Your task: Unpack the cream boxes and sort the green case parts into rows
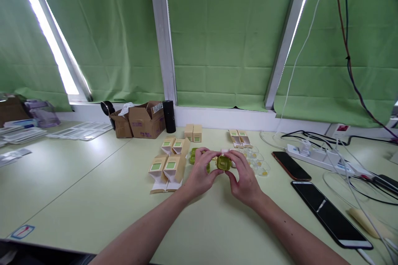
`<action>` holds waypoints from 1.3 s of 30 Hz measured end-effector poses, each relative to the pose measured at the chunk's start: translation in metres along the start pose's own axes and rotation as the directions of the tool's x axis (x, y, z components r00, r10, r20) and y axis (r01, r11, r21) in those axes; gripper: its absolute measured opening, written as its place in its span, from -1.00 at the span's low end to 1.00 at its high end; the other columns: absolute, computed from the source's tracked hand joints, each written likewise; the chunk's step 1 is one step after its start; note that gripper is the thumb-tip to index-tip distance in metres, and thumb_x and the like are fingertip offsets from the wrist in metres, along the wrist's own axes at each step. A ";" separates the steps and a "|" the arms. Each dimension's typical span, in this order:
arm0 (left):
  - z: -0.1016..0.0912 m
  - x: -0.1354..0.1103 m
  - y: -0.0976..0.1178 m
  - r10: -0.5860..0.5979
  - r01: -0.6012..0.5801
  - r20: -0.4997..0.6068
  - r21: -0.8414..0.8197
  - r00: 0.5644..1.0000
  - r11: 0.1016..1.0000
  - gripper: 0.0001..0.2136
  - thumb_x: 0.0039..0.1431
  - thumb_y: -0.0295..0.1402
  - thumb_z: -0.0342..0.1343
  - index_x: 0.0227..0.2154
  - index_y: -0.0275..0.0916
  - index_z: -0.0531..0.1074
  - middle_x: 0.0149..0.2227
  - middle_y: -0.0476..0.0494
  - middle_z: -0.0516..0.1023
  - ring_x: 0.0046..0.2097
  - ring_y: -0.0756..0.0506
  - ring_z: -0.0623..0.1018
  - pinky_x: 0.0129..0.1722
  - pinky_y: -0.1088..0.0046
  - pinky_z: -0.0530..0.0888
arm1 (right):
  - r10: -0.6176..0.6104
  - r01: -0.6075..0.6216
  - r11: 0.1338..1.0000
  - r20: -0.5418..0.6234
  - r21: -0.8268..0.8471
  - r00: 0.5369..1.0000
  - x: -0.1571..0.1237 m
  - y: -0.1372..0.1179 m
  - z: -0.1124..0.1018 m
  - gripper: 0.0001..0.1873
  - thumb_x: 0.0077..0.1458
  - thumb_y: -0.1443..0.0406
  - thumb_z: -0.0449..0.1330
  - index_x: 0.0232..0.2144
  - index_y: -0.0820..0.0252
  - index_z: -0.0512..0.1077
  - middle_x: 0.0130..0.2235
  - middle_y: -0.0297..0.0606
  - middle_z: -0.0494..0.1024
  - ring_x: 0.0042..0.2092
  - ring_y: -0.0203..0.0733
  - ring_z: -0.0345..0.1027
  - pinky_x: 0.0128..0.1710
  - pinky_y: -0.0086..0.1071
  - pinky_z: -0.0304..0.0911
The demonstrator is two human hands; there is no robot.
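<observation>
Between my two hands, raised a little above the table, is a small olive-green case point(224, 163) with rounded corners, its hollow side facing me. My left hand point(203, 169) pinches its left side with thumb and fingers. On the other side my right hand point(244, 176) grips the right edge in the same way. More green cases point(193, 154) lie behind my left hand, partly hidden. To the left stand several cream cartons point(171, 165) with green windows and open flaps. Beyond my right hand are clear plastic pieces point(257, 161) with yellow spots.
Two closed cream boxes point(193, 133) and a pair of open ones point(240, 138) stand farther back. Brown cardboard boxes point(146, 121) and a black cylinder point(169, 116) are near the wall. Two phones point(329, 213), a power strip point(320, 158) and tangled cables occupy the right side.
</observation>
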State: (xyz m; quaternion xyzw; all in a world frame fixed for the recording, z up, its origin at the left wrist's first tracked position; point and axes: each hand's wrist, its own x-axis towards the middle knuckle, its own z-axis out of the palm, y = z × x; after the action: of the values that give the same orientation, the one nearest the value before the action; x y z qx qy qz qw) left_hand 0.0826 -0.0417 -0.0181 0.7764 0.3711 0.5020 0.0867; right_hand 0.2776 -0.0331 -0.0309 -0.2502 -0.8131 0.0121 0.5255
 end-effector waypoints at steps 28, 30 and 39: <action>0.006 -0.007 0.009 0.183 -0.172 -0.033 0.215 0.983 0.961 -0.61 0.17 -0.52 0.28 0.06 -0.16 0.47 -0.02 -0.24 0.60 0.11 -0.31 0.41 0.11 -0.05 0.45 | -0.094 0.056 0.959 -0.126 -0.279 0.988 0.005 -0.006 -0.001 -0.75 0.17 0.50 0.21 -0.24 0.05 0.57 -0.25 -0.19 0.43 -0.12 -0.02 0.26 -0.20 -0.16 0.34; 0.005 -0.007 0.009 0.196 -0.184 -0.032 0.221 0.980 0.958 -0.61 0.18 -0.52 0.26 0.06 -0.16 0.47 -0.02 -0.24 0.60 0.11 -0.30 0.41 0.11 -0.04 0.46 | -0.083 0.043 0.960 -0.135 -0.275 0.987 0.006 -0.006 0.000 -0.76 0.18 0.50 0.20 -0.26 0.06 0.56 -0.25 -0.19 0.43 -0.13 -0.03 0.26 -0.21 -0.17 0.34; 0.004 -0.007 0.010 0.198 -0.181 -0.043 0.253 0.979 0.950 -0.60 0.18 -0.53 0.25 0.08 -0.15 0.47 -0.02 -0.23 0.61 0.10 -0.31 0.41 0.09 -0.03 0.47 | -0.080 0.039 0.961 -0.140 -0.275 0.987 0.007 -0.008 0.000 -0.78 0.19 0.52 0.19 -0.31 0.09 0.51 -0.28 -0.20 0.44 -0.16 -0.04 0.26 -0.22 -0.18 0.31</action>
State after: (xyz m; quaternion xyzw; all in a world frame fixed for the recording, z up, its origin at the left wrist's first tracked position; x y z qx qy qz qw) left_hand 0.0891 -0.0525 -0.0201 0.7957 0.3573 0.4837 -0.0723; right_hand 0.2719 -0.0368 -0.0224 -0.2956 -0.7725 -0.1342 0.5458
